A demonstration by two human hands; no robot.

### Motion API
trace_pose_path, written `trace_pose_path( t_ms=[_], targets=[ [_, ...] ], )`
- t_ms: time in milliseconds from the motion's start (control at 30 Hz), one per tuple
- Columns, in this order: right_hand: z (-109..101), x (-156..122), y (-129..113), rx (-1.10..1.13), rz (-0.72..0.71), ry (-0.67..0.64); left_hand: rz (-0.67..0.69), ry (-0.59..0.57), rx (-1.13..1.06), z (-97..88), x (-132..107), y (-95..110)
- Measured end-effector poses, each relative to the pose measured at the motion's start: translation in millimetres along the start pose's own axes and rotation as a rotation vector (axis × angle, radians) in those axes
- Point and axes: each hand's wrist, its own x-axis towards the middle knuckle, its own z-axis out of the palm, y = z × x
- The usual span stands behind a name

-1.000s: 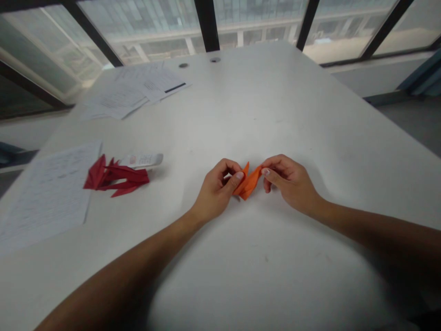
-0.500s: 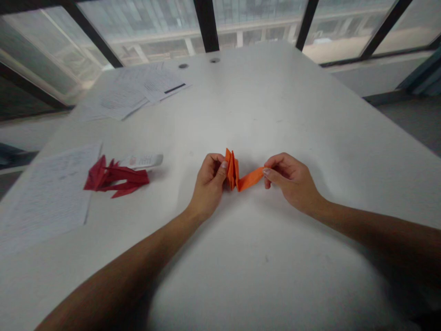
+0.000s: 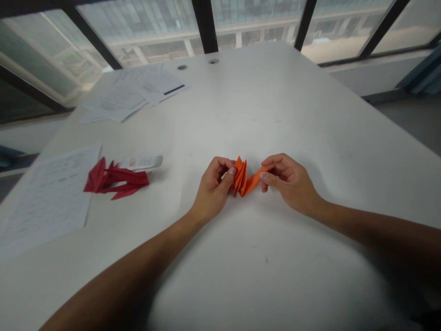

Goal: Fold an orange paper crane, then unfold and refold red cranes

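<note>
Paper (image 3: 240, 180) in sharp orange folds

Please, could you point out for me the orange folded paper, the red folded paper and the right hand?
Orange folded paper (image 3: 243, 178): head view, on its pleated part.
Red folded paper (image 3: 119, 175): head view, on its upper long strip.
Right hand (image 3: 290, 182): head view, on the middle of the hand.

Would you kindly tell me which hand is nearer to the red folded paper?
Left. The left hand is to the right of the red folded paper, across a gap; the right hand is farther right, beyond most of the orange folded paper.
</note>
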Motion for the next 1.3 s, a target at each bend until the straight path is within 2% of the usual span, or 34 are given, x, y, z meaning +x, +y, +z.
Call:
trace_pose_path(
  t_ms=[233,333,467,733,867,1000,1167,1300],
  targets=[
    [2,-3,2,0.009,0.05,-0.134,0.069,-0.055,0.092,4.4,-3,5],
    [2,-6,3,-0.051,0.036,-0.172,0.085,-0.024,0.173,7.0,-4,8],
    [1,-8,3,-0.137,-0.003,-0.182,0.029,0.019,0.239,8.3,-4,9],
    [4,-6,1,-0.132,0.041,-0.081,0.03,-0.018,0.171,5.4,-3,7],
    [4,-8,3,-0.161,0.007,-0.069,-0.005,-0.052,0.083,2.5,-3,3],
    [2,-8,5,-0.169,-0.037,-0.029,0.02,-0.144,-0.004,-3.1,-4,3],
    [0,-3,5,-0.041,0.004,0.026,0.078,-0.287,-0.062,-3.1,-5,9],
    [0,0,4,-0.009,0.037,0.024,0.0,-0.246,-0.014,1.8,-3,10]
  ],
)
